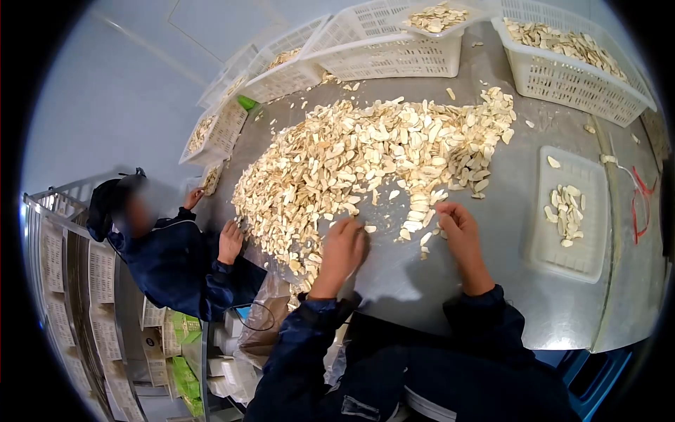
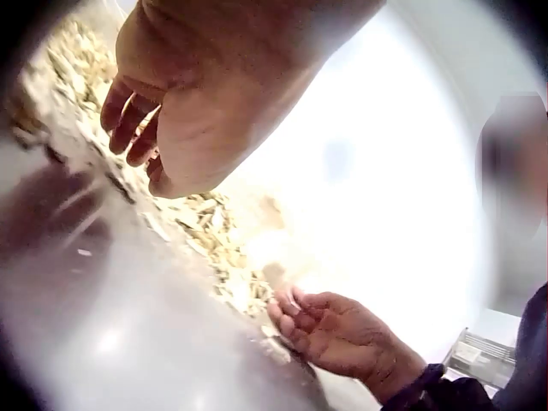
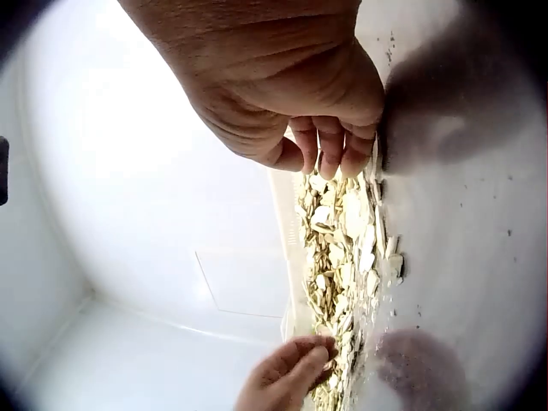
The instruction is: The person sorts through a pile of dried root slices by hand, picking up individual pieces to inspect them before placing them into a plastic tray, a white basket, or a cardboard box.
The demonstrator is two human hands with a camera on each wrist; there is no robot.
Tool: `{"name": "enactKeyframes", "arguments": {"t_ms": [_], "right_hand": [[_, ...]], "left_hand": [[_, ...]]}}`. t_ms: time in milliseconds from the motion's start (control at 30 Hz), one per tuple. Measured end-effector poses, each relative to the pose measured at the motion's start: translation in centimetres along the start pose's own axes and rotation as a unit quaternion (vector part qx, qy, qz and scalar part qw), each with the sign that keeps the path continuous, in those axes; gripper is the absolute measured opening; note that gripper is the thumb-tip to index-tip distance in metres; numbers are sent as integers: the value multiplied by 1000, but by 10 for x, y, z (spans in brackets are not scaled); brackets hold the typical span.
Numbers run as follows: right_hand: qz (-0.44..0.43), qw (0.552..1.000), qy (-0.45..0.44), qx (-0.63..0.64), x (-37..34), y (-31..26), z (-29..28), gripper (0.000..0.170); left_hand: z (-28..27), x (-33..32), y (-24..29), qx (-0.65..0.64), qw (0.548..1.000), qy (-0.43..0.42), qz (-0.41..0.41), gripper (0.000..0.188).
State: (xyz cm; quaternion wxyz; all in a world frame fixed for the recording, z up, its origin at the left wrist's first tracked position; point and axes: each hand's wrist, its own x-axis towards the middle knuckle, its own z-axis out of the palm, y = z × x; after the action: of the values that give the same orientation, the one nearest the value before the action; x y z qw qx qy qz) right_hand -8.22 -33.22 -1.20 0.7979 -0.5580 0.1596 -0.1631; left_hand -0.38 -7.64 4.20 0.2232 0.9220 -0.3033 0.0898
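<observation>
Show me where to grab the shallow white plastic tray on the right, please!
The shallow white plastic tray is probably easiest by its near short rim, coming from the near side: that end is bare, and the flat, pale slices lie farther in.

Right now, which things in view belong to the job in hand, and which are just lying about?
Likely part of the job:
pile of pale slices, spread on the metal table
shallow white tray, holding a few slices
white basket at the far right, holding more

Apparently just lying about:
red cord, right of the tray
green bags, lower left in the head view
</observation>
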Motion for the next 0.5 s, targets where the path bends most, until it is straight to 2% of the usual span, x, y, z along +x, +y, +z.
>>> {"name": "enactKeyframes", "arguments": {"t_ms": [167,267,400,500], "right_hand": [[31,999,-3,31,2,-1,-4,16],[42,998,-3,38,-1,-11,-3,16],[45,998,-19,44,-2,-10,-1,16],[67,997,-33,34,-3,-12,1,14]], "left_hand": [[35,45,67,-78,990,-26,111,27],[43,50,80,-54,990,-64,111,27],[55,38,61,-124,987,-80,69,30],[45,31,51,-181,976,-121,-30,29]]}}
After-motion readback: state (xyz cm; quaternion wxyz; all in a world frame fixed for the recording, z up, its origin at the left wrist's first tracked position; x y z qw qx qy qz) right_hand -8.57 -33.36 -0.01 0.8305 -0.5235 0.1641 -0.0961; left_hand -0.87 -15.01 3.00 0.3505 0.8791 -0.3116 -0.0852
